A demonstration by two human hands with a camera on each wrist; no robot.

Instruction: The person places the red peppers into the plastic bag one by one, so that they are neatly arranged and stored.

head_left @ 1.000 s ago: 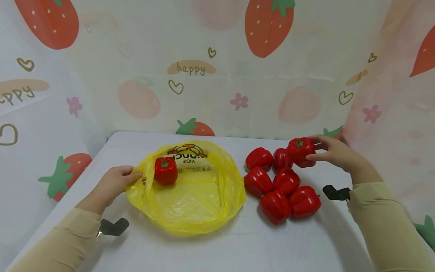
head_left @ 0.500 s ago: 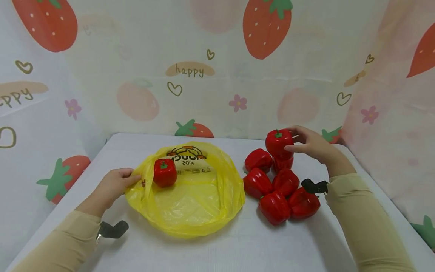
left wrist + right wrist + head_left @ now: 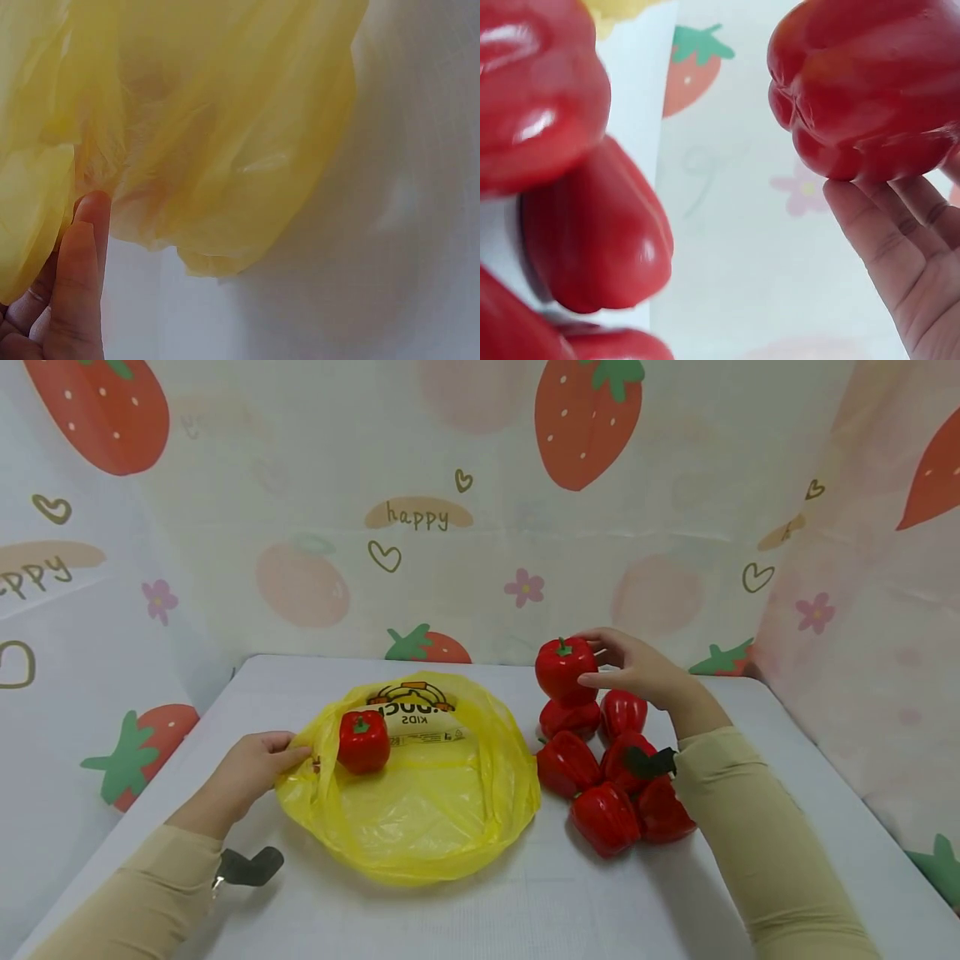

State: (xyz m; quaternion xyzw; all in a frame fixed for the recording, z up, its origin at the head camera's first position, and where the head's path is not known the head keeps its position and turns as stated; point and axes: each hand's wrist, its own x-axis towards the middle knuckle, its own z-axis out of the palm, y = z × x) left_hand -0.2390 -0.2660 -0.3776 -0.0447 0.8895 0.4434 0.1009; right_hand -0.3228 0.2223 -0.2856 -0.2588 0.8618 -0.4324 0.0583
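A yellow plastic bag (image 3: 420, 852) lies spread with its mouth open on the table, printed at its far inner side. Inside it at the left sits one red bell pepper (image 3: 363, 743). My left hand (image 3: 251, 772) pinches the bag's left rim; the left wrist view shows the thumb and fingers (image 3: 79, 270) against the yellow film. Above the pile, my right hand (image 3: 637, 668) holds another red bell pepper (image 3: 564, 668) upright, stem on top, between thumb and fingers. In the right wrist view the held pepper (image 3: 870, 90) is clear of the others.
Several red bell peppers (image 3: 606, 818) lie clustered just right of the bag, partly hidden by the right sleeve (image 3: 750, 827). The white table (image 3: 480, 918) meets a strawberry-printed curtain (image 3: 450, 593) at the back, with printed sheets at both sides.
My right hand has carried its pepper leftward and slightly up, from the pile's right back side to above its left back pepper. The left hand and bag stay almost still.
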